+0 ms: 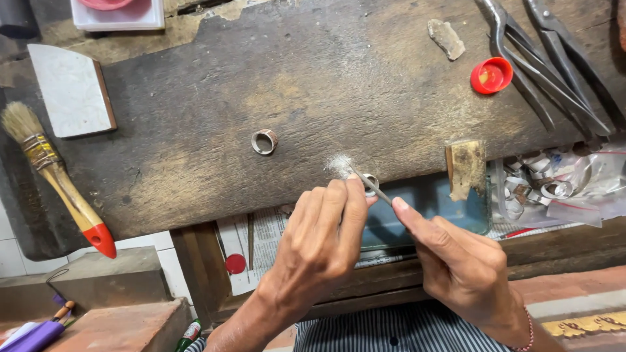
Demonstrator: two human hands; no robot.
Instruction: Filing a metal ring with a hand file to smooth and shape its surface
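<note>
Pinching a small metal ring (370, 183) at the bench edge (195, 202), the left hand (319, 244) grips it. The right hand (456, 261) clasps a thin file (372, 184) against it

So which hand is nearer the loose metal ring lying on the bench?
Left. The left hand sits just below and right of the metal ring; the right hand is farther right.

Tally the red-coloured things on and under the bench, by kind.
Red bottle cap: 1
Brush with red handle tip: 1
Red round disc below the bench edge: 1
Total: 3
</note>
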